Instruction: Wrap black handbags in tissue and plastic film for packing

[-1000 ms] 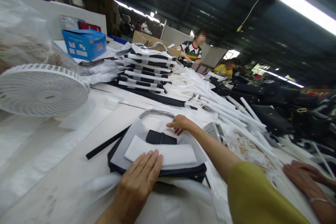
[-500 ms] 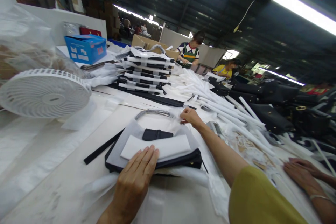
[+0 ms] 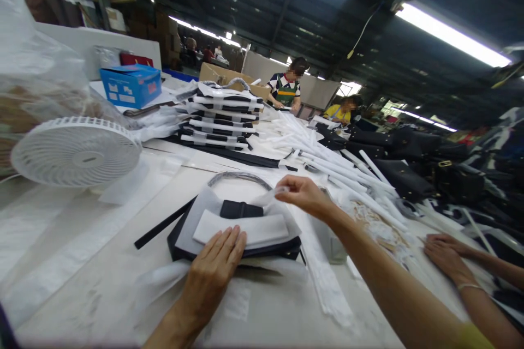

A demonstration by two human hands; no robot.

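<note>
A black handbag [image 3: 177, 239] lies on the white table, its front covered by thin white wrapping [image 3: 185, 229] with a thick white foam piece [image 3: 262, 229] on top. A dark flap [image 3: 241, 209] shows above the foam. My left hand [image 3: 219, 262] rests flat on the foam's lower edge, fingers stretched out. My right hand [image 3: 297, 192] pinches a bit of translucent wrapping [image 3: 277, 194] at the bag's upper right, beside the end of the wrapped handle [image 3: 239, 175]. A black strap [image 3: 161, 224] sticks out to the left of the bag.
A white fan [image 3: 77, 152] and a blue box [image 3: 131, 86] are at left. Wrapped bags [image 3: 223, 115] are stacked behind. White rolls [image 3: 347, 174] and black bags [image 3: 405, 174] lie at right. Another person's hands [image 3: 446, 256] rest at the right; two people work behind.
The view has shifted slightly. My right hand has moved a little toward the bag's upper right part, still pinching the wrapping. My left hand stays on the foam.
</note>
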